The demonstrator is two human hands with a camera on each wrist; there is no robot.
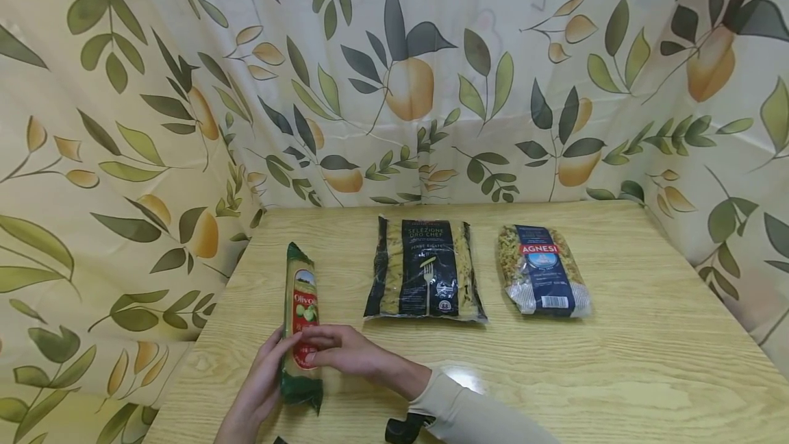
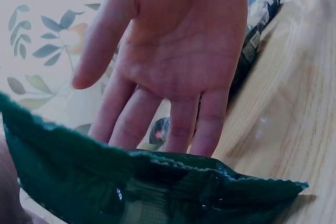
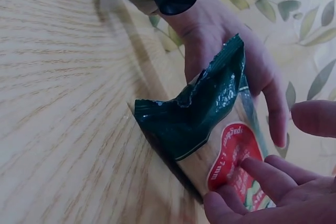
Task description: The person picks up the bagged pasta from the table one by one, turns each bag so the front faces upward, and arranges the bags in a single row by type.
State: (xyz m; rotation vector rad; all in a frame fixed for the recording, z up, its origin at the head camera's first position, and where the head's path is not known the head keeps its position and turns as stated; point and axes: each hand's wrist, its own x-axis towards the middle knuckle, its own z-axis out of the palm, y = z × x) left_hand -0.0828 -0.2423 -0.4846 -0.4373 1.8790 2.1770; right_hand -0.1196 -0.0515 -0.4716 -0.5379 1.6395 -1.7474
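A long pack of spaghetti (image 1: 300,314) with green ends and a red label lies lengthwise at the left of the table. Along its left side, near the lower end, rests my left hand (image 1: 264,375), with straight fingers against the pack. My right hand (image 1: 351,351) reaches over from the right and its fingertips touch the red label. In the left wrist view, the pack's crimped green end (image 2: 157,187) partly hides the right fingers, and that palm faces the camera. The right wrist view shows the left hand (image 3: 231,45) behind the green end.
A black pack of penne (image 1: 428,269) lies at mid-table, with a blue-labelled pasta bag (image 1: 544,271) to its right. Patterned cloth (image 1: 394,149) hangs along the back and sides. A black device (image 1: 403,429) sits at the right wrist.
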